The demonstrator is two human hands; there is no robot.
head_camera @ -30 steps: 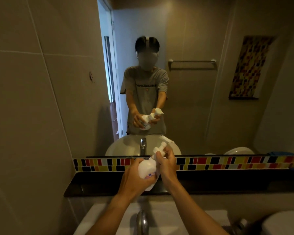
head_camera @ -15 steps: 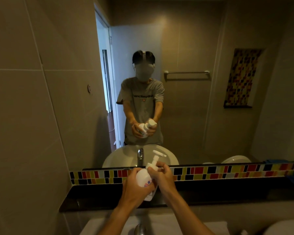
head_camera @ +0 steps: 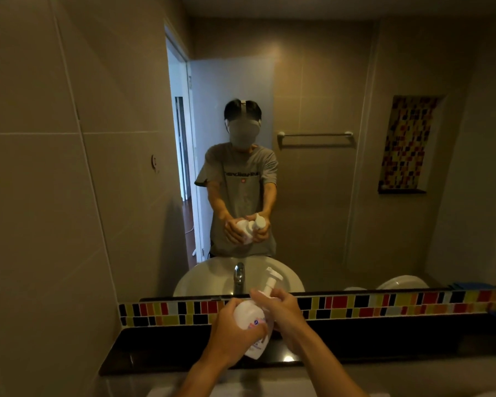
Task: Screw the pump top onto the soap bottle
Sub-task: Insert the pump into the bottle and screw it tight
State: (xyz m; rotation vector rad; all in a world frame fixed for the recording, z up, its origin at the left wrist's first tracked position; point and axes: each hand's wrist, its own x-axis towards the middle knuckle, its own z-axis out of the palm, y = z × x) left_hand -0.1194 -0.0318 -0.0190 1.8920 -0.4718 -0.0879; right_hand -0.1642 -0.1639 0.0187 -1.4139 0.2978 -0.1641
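A white soap bottle (head_camera: 248,315) with a small coloured label is held tilted in front of the mirror, above the black ledge. My left hand (head_camera: 232,336) wraps around its body from the left. My right hand (head_camera: 281,310) is closed around the bottle's neck, at the collar of the white pump top (head_camera: 271,279). The pump's nozzle sticks up and to the right above my fingers. The collar itself is hidden by my right hand. The mirror shows the same grip from the front.
A black stone ledge (head_camera: 155,351) runs under a strip of coloured mosaic tiles (head_camera: 384,303). The big mirror (head_camera: 312,196) reflects the white basin, the tap and a towel rail. A tiled wall stands close on the left (head_camera: 40,224).
The view has tipped upward, so the sink and tap below have dropped out of sight. My hands and the bottle stay together; the pump nozzle has turned slightly in my right hand.
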